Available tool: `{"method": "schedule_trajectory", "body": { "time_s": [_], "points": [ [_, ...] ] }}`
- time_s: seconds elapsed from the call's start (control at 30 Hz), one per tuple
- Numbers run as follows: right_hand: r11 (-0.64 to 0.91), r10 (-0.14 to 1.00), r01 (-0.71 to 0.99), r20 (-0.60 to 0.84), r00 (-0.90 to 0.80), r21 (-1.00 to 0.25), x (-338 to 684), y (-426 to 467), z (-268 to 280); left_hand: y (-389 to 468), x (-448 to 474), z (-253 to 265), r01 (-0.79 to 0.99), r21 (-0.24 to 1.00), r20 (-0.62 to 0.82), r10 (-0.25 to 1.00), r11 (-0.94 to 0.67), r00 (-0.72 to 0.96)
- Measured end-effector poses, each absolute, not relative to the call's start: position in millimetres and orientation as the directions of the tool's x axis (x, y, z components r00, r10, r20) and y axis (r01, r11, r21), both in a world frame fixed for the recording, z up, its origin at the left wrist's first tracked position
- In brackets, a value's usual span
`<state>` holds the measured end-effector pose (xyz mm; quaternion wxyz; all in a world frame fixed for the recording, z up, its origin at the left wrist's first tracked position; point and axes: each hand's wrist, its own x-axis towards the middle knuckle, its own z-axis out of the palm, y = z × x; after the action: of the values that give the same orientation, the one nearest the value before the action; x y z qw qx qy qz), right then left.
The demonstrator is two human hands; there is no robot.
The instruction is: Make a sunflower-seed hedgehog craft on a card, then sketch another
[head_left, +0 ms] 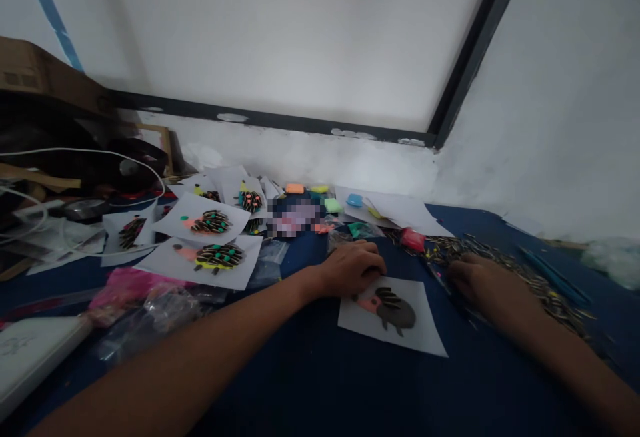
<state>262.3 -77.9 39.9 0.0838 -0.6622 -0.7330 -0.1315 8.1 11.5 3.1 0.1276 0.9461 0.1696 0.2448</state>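
My left hand (pixel 356 267) rests at the upper left edge of a white paper card (pixel 425 337), its fingers curled. Whatever may be under its fingertips is hidden. On the card lies a clay hedgehog (pixel 399 315) with a dark grey body and a pink face. A few striped seeds (pixel 389 297) stand on its back near the head. To the right, my right hand (pixel 477 280) reaches down to a spread of striped sunflower seeds (pixel 537 284). Its fingers are blurred and partly hidden, so I cannot see what they hold.
Several cards with seed-covered hedgehogs (pixel 217 257) overlap at the left. Lumps of coloured clay, such as a red one (pixel 413 239) and a blue one (pixel 355 200), lie along the back. Plastic bags (pixel 173 310), a white box (pixel 37 357) and a cable (pixel 100 152) are at the left.
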Motion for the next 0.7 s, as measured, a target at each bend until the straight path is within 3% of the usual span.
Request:
{"method": "schedule_trajectory", "body": {
  "time_s": [0.1, 0.17, 0.3, 0.4, 0.5, 0.6, 0.7],
  "points": [
    [0.058, 0.958, 0.990, 0.272, -0.092, 0.130, 257, -80, 43, 12, 8, 2, 0.256, 0.321, 0.424, 0.380, -0.912, 0.822],
    [0.017, 0.946, 0.996, 0.321, -0.044, 0.087, 252, -81, 47, 12, 9, 2, 0.257, 0.322, 0.423, 0.381, -0.911, 0.822],
    [0.094, 0.937, 0.977, 0.348, -0.023, -0.190, 241, -83, 56, 13, 9, 1, 0.248, 0.326, 0.430, 0.377, -0.912, 0.820],
    [0.150, 0.978, 0.855, 0.201, -0.055, -0.496, 234, -85, 62, 13, 9, 1, 0.247, 0.325, 0.428, 0.374, -0.913, 0.822],
    [0.061, 0.998, 0.686, 0.063, -0.022, -0.725, 229, -87, 67, 13, 9, 1, 0.252, 0.315, 0.433, 0.375, -0.915, 0.820],
    [0.049, 0.999, 0.570, 0.046, -0.021, -0.820, 226, -89, 69, 13, 9, 0, 0.248, 0.316, 0.447, 0.375, -0.916, 0.812],
    [0.081, 0.997, 0.571, 0.054, -0.063, -0.817, 221, -91, 68, 13, 9, 0, 0.251, 0.318, 0.444, 0.378, -0.914, 0.812]
  ]
}}
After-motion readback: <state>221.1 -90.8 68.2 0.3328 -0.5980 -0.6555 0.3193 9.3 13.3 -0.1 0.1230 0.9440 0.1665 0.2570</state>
